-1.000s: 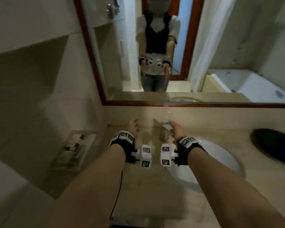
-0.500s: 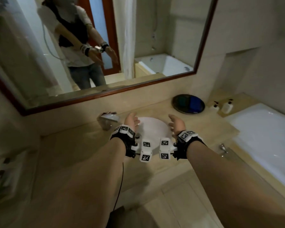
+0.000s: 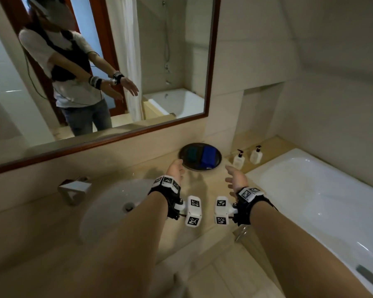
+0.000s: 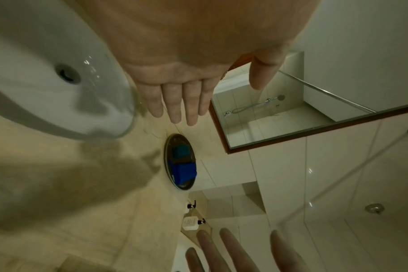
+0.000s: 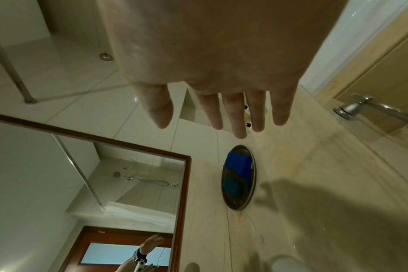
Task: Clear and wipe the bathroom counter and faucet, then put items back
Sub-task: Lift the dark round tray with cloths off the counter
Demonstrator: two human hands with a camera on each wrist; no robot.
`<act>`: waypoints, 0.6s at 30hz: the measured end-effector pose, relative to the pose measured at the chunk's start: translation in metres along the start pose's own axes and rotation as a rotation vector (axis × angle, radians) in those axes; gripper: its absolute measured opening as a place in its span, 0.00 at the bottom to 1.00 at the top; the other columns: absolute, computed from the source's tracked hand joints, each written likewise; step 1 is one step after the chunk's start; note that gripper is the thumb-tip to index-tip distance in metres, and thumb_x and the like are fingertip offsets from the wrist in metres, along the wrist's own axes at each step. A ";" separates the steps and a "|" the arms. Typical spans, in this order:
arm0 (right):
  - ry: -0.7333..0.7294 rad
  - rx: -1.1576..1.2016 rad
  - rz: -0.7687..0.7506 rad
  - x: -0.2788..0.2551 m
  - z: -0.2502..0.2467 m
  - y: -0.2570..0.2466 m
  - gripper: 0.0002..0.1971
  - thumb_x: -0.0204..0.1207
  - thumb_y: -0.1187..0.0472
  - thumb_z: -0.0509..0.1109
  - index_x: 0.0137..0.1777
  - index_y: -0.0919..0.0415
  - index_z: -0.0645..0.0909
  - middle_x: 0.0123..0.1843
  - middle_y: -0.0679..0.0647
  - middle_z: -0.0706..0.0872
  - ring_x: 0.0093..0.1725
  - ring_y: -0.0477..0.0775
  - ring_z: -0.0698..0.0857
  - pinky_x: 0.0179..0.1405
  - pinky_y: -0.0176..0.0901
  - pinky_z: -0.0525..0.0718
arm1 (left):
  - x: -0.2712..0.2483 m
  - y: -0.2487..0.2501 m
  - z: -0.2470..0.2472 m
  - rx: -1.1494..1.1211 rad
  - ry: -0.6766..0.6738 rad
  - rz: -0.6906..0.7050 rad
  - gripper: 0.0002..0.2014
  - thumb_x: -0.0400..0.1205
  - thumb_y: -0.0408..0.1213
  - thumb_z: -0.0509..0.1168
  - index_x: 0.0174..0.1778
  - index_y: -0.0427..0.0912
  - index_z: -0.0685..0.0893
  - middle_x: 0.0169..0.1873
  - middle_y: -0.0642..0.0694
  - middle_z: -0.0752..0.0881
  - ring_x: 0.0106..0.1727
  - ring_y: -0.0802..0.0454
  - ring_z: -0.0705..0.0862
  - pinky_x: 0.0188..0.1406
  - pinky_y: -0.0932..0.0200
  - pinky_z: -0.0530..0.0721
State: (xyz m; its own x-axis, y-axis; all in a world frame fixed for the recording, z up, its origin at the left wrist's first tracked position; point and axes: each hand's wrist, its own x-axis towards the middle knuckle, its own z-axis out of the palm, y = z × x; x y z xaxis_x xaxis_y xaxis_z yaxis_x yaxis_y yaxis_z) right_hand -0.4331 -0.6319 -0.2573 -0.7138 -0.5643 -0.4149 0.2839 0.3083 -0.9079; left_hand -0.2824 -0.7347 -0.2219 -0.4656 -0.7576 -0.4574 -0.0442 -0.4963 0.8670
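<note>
A round dark tray (image 3: 184,156) with a blue cloth (image 3: 208,156) and a teal item (image 3: 192,154) in it sits on the beige counter (image 3: 205,183) by the back wall. My left hand (image 3: 176,168) hovers just left of the tray with straight fingers, holding nothing. My right hand (image 3: 234,177) hovers to the tray's right, also open and empty. Both wrist views show the tray (image 4: 167,162) (image 5: 253,184) ahead of the straight fingers (image 4: 177,103) (image 5: 235,112). The square chrome faucet (image 3: 74,188) stands left of the white sink (image 3: 112,203).
Two white pump bottles (image 3: 239,159) (image 3: 256,155) stand on a ledge right of the counter. A white bathtub (image 3: 323,198) lies at the right with a chrome handle (image 5: 352,108) on its side. A wood-framed mirror (image 3: 211,82) hangs above the counter.
The view has swung right along the counter, from the left corner past the sink. Both hands have moved right and now flank the dark tray. They hold nothing throughout.
</note>
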 end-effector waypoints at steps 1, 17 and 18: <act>-0.003 -0.013 -0.001 0.010 -0.010 -0.004 0.29 0.79 0.45 0.64 0.76 0.59 0.71 0.68 0.67 0.79 0.67 0.65 0.76 0.69 0.59 0.69 | 0.005 0.001 0.017 0.001 -0.011 0.002 0.25 0.87 0.46 0.51 0.78 0.38 0.68 0.76 0.38 0.71 0.77 0.42 0.68 0.75 0.51 0.61; -0.082 -0.074 0.108 0.174 -0.055 -0.041 0.26 0.79 0.45 0.64 0.71 0.60 0.77 0.64 0.63 0.82 0.56 0.61 0.78 0.58 0.52 0.74 | 0.149 0.012 0.124 -0.063 0.075 -0.102 0.26 0.88 0.40 0.51 0.81 0.34 0.59 0.81 0.37 0.61 0.80 0.41 0.63 0.80 0.48 0.59; -0.085 -0.073 0.107 0.189 -0.050 -0.044 0.25 0.80 0.47 0.64 0.71 0.62 0.77 0.66 0.64 0.81 0.56 0.60 0.78 0.56 0.50 0.74 | 0.163 0.014 0.128 -0.063 0.083 -0.110 0.26 0.88 0.40 0.52 0.81 0.33 0.59 0.81 0.37 0.62 0.80 0.41 0.63 0.80 0.48 0.59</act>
State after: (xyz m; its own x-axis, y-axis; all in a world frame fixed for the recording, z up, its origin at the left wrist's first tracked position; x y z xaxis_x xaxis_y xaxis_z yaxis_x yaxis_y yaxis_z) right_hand -0.6128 -0.7135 -0.2925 -0.6243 -0.5869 -0.5156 0.3060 0.4236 -0.8526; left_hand -0.4720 -0.8110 -0.2593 -0.3859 -0.7284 -0.5661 -0.0341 -0.6020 0.7978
